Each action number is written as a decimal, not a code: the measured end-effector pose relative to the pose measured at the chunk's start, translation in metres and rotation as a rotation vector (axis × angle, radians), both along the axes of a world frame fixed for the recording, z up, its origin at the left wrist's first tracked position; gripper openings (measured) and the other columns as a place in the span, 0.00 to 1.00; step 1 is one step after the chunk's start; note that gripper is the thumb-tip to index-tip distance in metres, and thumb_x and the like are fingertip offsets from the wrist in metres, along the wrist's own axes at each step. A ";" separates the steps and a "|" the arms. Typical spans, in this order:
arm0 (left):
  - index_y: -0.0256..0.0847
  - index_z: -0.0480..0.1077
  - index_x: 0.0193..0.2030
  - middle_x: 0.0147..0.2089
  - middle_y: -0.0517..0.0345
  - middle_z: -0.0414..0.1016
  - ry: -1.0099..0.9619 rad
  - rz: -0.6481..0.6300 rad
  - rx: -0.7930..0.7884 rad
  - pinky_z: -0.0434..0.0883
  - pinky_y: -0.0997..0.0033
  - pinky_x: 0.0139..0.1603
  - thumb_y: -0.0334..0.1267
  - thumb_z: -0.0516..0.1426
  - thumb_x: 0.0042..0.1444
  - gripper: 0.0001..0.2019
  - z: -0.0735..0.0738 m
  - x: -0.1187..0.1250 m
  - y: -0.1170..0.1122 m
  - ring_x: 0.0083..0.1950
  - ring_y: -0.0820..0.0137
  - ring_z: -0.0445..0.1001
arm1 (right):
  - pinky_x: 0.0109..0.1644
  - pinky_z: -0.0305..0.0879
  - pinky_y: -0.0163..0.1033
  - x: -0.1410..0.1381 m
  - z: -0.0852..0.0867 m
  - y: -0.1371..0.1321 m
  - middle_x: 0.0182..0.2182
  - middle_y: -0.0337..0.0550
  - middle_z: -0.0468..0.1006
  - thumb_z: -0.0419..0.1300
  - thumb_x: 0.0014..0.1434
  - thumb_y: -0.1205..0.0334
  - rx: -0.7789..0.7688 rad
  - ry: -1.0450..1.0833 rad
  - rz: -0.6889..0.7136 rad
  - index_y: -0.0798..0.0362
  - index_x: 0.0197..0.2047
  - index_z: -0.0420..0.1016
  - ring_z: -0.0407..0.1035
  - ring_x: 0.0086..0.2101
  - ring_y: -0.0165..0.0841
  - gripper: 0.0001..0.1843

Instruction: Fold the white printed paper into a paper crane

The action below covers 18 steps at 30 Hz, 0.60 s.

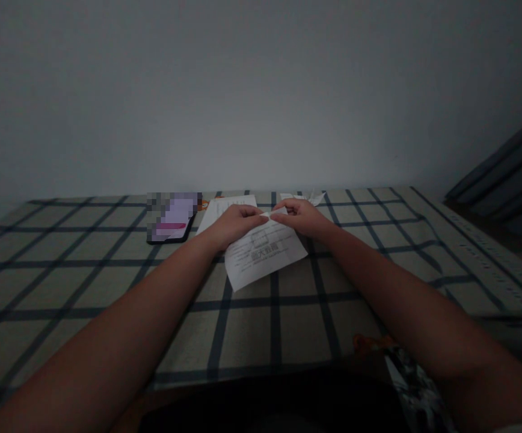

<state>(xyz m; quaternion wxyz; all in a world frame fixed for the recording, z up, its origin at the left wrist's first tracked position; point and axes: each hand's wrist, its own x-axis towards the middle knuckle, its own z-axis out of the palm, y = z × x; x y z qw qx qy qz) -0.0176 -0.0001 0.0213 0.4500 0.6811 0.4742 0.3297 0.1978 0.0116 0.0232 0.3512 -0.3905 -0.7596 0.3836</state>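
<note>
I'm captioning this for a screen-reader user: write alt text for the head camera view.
A person's left hand and right hand hold a printed sheet at its far edge, over a checked cloth. A partly pixelated phone lies to the left, another paper behind the left hand, and a white paper scrap beyond the right hand.

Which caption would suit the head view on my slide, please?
Left hand and right hand pinch a printed sheet over a checked cloth, with a phone lying to the left.
</note>
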 end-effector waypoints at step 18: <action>0.38 0.79 0.36 0.34 0.52 0.80 -0.020 0.021 0.002 0.69 0.70 0.33 0.48 0.64 0.51 0.14 -0.001 0.001 0.002 0.33 0.67 0.76 | 0.32 0.59 0.36 0.003 0.001 -0.001 0.30 0.43 0.74 0.63 0.54 0.47 0.043 -0.088 0.036 0.59 0.40 0.78 0.66 0.30 0.31 0.22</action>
